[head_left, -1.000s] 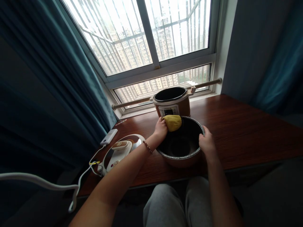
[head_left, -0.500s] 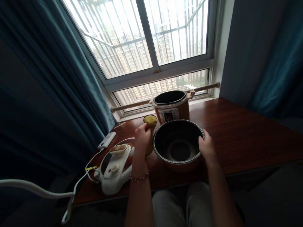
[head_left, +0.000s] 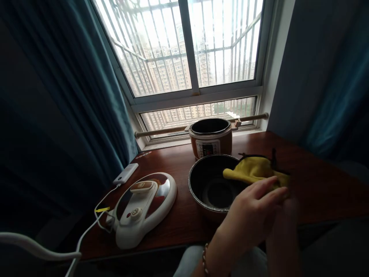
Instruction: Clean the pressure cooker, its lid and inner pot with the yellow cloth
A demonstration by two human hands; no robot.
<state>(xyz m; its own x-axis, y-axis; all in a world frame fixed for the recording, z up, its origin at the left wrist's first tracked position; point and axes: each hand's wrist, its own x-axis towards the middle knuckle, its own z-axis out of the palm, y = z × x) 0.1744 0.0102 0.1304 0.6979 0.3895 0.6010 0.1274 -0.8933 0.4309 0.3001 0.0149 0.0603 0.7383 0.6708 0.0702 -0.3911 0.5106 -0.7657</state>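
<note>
My left hand reaches across to the right with its fingers closed on a yellow cloth. The cloth has dark edging and hangs over the right rim of a black-lined inner pot, which sits on the table in front of me. Close beside the left hand is my right hand, blurred and mostly covered, so its fingers cannot be made out.
Behind the pot, near the window, stands a brown and white electric cooker base. A white-rimmed glass lid lies on the wooden table at left. A white power bank and white cable are farther left.
My left hand has carried the yellow cloth from left of the pot across to its right side. My right hand has let go of the pot's rim and met the left.
</note>
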